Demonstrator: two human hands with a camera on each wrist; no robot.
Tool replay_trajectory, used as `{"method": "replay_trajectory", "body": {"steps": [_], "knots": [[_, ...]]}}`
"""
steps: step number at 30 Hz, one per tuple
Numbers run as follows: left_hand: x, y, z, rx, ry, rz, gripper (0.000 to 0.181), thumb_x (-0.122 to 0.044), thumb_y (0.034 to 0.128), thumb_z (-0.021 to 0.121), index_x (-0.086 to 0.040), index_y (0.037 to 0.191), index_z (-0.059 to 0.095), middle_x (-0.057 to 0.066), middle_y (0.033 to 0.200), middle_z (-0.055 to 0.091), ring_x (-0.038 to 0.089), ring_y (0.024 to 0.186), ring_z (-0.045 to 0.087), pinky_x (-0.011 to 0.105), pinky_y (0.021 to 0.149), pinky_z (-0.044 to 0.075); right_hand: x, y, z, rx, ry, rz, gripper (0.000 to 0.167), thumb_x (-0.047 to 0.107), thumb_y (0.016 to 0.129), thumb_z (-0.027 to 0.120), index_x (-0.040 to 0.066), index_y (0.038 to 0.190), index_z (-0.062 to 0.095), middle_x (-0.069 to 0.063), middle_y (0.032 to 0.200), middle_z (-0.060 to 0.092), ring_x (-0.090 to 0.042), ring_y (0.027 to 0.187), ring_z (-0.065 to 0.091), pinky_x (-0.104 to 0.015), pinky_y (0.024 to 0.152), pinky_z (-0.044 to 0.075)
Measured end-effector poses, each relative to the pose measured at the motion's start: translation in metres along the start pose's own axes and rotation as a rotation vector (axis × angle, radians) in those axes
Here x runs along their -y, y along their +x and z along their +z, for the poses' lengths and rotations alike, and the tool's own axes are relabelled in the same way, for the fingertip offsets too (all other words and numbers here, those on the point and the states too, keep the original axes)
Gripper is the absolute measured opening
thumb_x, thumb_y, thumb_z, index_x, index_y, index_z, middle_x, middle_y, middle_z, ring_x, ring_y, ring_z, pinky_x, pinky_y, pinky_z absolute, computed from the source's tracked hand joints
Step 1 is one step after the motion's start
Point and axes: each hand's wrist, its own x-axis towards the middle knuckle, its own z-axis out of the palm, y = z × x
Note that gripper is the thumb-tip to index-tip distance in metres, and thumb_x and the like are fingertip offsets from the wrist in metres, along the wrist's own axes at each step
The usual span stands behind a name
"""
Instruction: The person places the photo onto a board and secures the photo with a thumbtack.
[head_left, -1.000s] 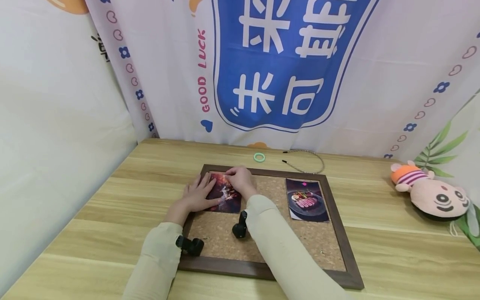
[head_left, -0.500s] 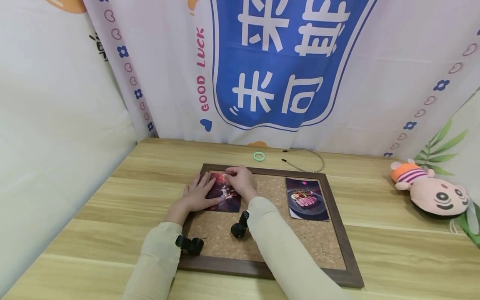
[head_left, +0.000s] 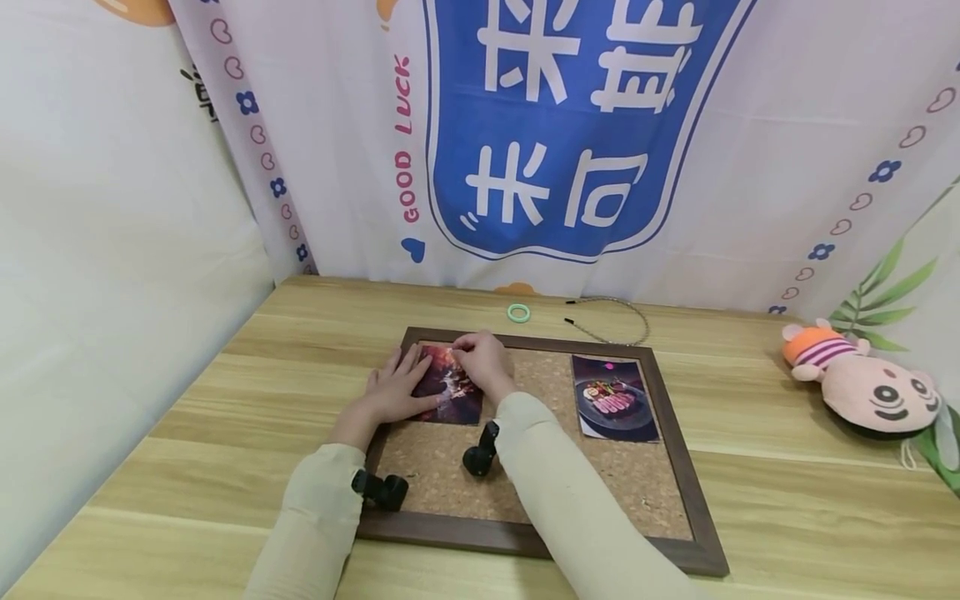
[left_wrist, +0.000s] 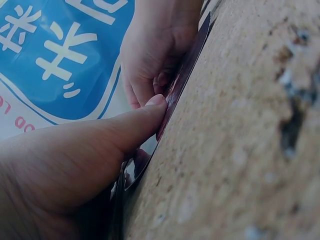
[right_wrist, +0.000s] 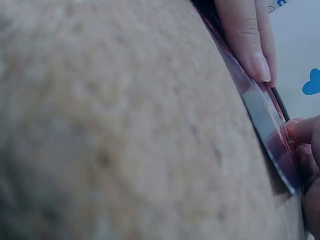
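My left hand lies spread on the left side of a dark red photo print, its thumb across the lower part. The print rests at the upper left of a framed cork board. At the print's top edge my right hand bends its fingers and pinches a small push pin, almost wholly hidden by the fingertips. In the right wrist view a tiny pale bit shows beside the right fingers. The left thumb presses the print's edge in the left wrist view.
A food photo with a pink push pin is at the board's upper right. Behind the board lie a green ring and a thin cord. A plush toy lies at the right. A printed curtain hangs behind.
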Motion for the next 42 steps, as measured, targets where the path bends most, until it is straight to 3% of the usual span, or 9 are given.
{"method": "replay_trajectory", "body": {"steps": [15, 26, 32, 42], "knots": [[-0.001, -0.001, -0.005, -0.005, -0.003, 0.003, 0.077, -0.050, 0.0812, 0.049, -0.005, 0.137, 0.022, 0.015, 0.142, 0.003, 0.036, 0.126, -0.005, 0.064, 0.089, 0.005, 0.013, 0.003, -0.005, 0.050, -0.021, 0.061, 0.008, 0.023, 0.079, 0.063, 0.019, 0.074, 0.067, 0.007, 0.072, 0.058, -0.012, 0.066, 0.051, -0.027, 0.056, 0.040], [-0.001, -0.003, -0.005, -0.005, -0.005, -0.012, 0.077, -0.051, 0.0811, 0.049, -0.006, 0.137, 0.021, 0.015, 0.142, 0.002, 0.035, 0.126, -0.006, 0.063, 0.089, 0.004, 0.018, 0.003, -0.006, 0.070, -0.010, 0.082, 0.006, 0.021, 0.079, 0.063, 0.018, 0.075, 0.067, 0.007, 0.074, 0.058, -0.013, 0.067, 0.052, -0.028, 0.058, 0.041], [-0.001, -0.003, -0.001, 0.006, 0.011, -0.015, 0.077, -0.052, 0.0811, 0.047, -0.007, 0.137, 0.021, 0.014, 0.143, 0.002, 0.034, 0.126, -0.006, 0.063, 0.089, 0.005, 0.018, 0.002, -0.007, 0.096, -0.064, 0.108, 0.007, 0.022, 0.078, 0.063, 0.019, 0.075, 0.068, 0.007, 0.079, 0.058, -0.013, 0.072, 0.051, -0.030, 0.064, 0.041], [-0.005, -0.003, -0.004, -0.019, 0.003, -0.008, 0.075, -0.049, 0.0813, 0.049, -0.006, 0.137, 0.023, 0.015, 0.142, 0.004, 0.034, 0.126, -0.004, 0.062, 0.090, 0.005, 0.022, 0.005, -0.011, 0.102, -0.132, 0.101, 0.010, 0.017, 0.076, 0.058, 0.018, 0.073, 0.067, 0.006, 0.078, 0.058, -0.013, 0.069, 0.051, -0.030, 0.062, 0.041]]}}
